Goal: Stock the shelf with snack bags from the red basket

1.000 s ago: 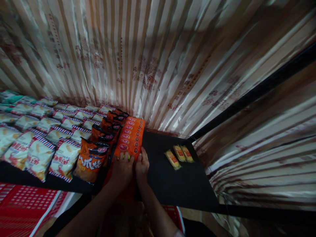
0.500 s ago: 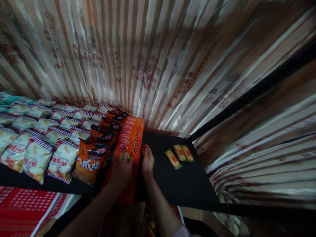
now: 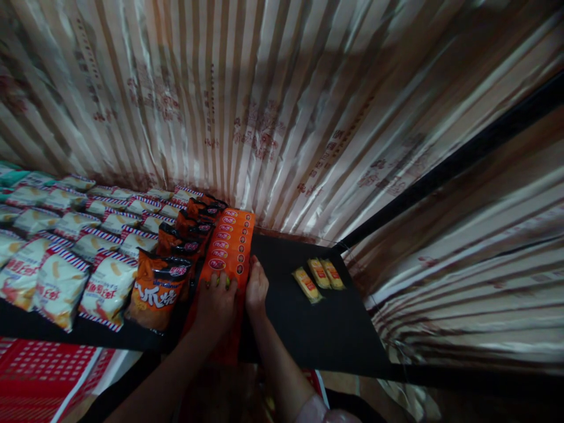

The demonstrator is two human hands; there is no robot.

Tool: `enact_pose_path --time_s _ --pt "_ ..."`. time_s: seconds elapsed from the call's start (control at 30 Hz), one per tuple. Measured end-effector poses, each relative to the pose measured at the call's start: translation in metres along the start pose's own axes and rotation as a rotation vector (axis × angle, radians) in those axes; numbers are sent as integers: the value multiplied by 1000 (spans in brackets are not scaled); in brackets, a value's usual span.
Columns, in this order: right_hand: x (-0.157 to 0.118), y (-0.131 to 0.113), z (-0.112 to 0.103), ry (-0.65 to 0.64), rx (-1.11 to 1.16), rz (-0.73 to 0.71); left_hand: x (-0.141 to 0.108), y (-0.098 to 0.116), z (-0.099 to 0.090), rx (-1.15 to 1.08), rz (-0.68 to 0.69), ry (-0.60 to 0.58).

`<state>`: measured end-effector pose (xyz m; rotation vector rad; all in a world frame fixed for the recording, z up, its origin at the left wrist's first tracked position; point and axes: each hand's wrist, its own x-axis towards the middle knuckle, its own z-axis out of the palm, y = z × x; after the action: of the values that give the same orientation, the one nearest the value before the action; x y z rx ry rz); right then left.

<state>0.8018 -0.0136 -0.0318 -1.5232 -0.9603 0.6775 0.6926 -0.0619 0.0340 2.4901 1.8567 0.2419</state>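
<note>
An orange row of snack packs (image 3: 223, 254), printed with a repeated oval logo, runs from front to back along a black shelf (image 3: 304, 335). My left hand (image 3: 217, 305) lies over its near part, fingers bent down onto an orange pack. A small yellow-green patch shows at those fingertips; what it belongs to is unclear. Along the row's right side, my right hand (image 3: 257, 286) stands on edge, its fingers stretched out and touching or very near the packs. It holds nothing that I can see.
Orange-and-black snack bags (image 3: 158, 291) stand left of the row, then several rows of white snack bags (image 3: 106, 288). Three small yellow wrapped packets (image 3: 308, 285) lie to the right. Behind hangs a striped curtain (image 3: 264, 117) with a black pole (image 3: 440, 164). A red basket (image 3: 48, 370) sits below.
My right hand has moved slightly left and up, closer against the side of the orange row. My left hand stays on the packs. The view has shifted a little.
</note>
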Motion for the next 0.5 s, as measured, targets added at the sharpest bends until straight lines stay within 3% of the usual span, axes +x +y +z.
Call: enact_pose_path --time_s 0.5 --pt "-5 -11 8 45 -48 35 0 -4 1 0 19 -15"
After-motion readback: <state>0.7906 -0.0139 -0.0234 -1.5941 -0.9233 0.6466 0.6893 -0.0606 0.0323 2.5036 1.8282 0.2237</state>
